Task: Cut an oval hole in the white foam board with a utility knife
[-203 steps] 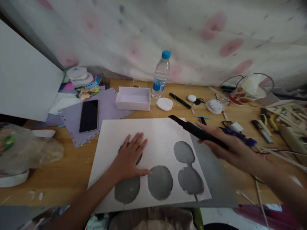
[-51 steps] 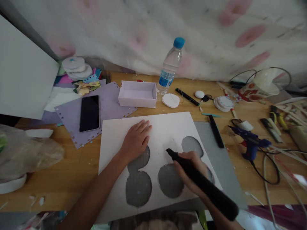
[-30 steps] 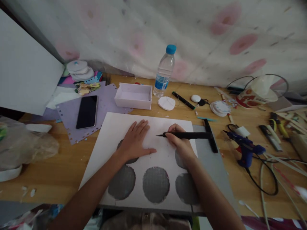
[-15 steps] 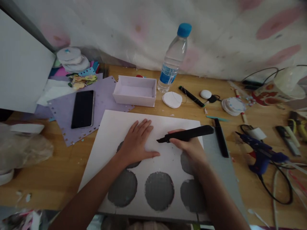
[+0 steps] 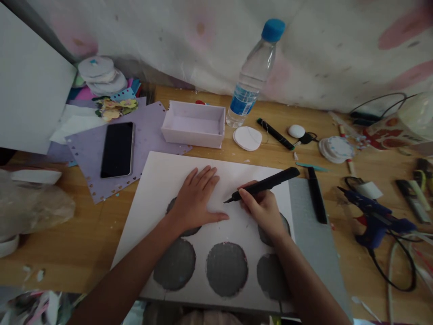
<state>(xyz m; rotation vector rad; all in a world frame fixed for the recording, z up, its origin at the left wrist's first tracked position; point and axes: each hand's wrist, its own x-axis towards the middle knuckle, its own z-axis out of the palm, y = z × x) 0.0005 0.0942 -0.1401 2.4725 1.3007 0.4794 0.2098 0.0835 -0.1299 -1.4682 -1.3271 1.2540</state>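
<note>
White foam board point(image 5: 162, 180) lies flat on the desk point(image 5: 84, 234), on a grey mat point(image 5: 314, 243), with round holes already cut through it: three in the near row and parts of two more showing under the hands. The wide strip of board beyond the fingers is uncut, so as far as one can judge there is room for more cutting there.

The left hand point(image 5: 194, 203) lies flat on the board, fingers point(image 5: 203, 178) spread and pressing down, covering part of one hole. The right hand point(image 5: 265, 210) pinches a black cutting pen point(image 5: 264, 184) near its tip, fingers closed round it, the point resting on or just above the board right beside the left thumb; contact is too fine to tell.

Beyond the fingers stand a white box point(image 5: 194, 128) and a water bottle point(image 5: 253, 76); a phone point(image 5: 117, 149) lies to the left, a blue glue gun point(image 5: 375, 216) to the right.

Half a second ago the pen lay nearly level and higher; now it tilts down, its tip closer to the left hand. The left hand has not moved.
</note>
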